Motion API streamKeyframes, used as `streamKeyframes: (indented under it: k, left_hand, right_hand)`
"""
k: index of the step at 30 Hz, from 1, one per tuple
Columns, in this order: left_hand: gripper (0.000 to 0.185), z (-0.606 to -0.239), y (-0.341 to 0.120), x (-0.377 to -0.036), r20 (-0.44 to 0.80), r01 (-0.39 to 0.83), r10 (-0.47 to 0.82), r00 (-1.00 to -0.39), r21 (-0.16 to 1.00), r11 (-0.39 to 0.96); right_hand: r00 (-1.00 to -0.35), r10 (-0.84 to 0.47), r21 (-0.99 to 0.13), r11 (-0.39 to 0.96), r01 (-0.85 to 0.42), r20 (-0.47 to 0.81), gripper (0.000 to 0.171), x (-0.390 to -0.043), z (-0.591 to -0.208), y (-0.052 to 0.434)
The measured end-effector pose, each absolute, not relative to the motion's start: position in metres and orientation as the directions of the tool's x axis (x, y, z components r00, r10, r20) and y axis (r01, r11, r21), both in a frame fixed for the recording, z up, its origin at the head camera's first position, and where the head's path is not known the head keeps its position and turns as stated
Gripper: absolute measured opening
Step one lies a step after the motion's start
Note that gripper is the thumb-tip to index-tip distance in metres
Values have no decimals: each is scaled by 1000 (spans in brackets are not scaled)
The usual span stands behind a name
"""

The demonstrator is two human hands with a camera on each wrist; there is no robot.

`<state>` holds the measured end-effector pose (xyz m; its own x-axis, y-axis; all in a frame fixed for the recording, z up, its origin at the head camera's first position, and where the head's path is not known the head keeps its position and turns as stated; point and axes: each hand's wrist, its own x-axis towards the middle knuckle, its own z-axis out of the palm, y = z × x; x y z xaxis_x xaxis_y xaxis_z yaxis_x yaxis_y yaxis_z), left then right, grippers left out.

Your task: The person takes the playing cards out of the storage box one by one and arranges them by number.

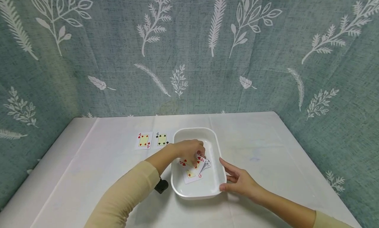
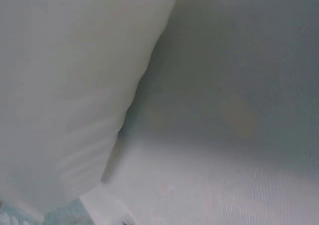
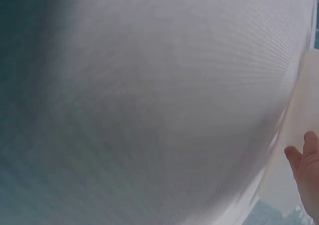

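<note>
A white plastic tub (image 1: 217, 168) holds several playing cards, loosely overlapping. My left hand (image 1: 189, 149) reaches over the tub's left rim and pinches a red four playing card (image 1: 199, 165) above the others. Under it lie a red-diamond card (image 1: 190, 179) and a black-marked card (image 1: 208, 163), both partly covered. On the tub's right side, my right hand (image 1: 241, 182) touches the outer wall with its fingers spread. That hand (image 3: 309, 170) shows at the edge of the right wrist view, against the tub's wall (image 3: 294, 120).
Left of the tub, a four of diamonds (image 1: 143, 140) and a four of spades (image 1: 162, 139) lie face up side by side. A small black object (image 1: 161, 186) shows below my left forearm. A leaf-patterned curtain (image 1: 192, 57) surrounds the white-covered table (image 1: 266, 145).
</note>
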<state>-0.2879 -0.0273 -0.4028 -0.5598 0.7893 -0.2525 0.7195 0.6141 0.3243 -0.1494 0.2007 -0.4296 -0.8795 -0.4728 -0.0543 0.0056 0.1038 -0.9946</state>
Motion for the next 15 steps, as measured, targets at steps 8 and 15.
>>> streamKeyframes:
  k: [8, 15]
  left_hand:
    - [16, -385, -42, -291, -116, 751, 839, -531, 393, 530]
    - [22, -379, -53, -295, -4, 678, 840, -542, 590, 440]
  right_hand:
    - [-879, -474, -992, 125, -3, -57, 95, -150, -430, 200]
    - [-865, -501, -992, 124, -26, -41, 93, -150, -431, 202]
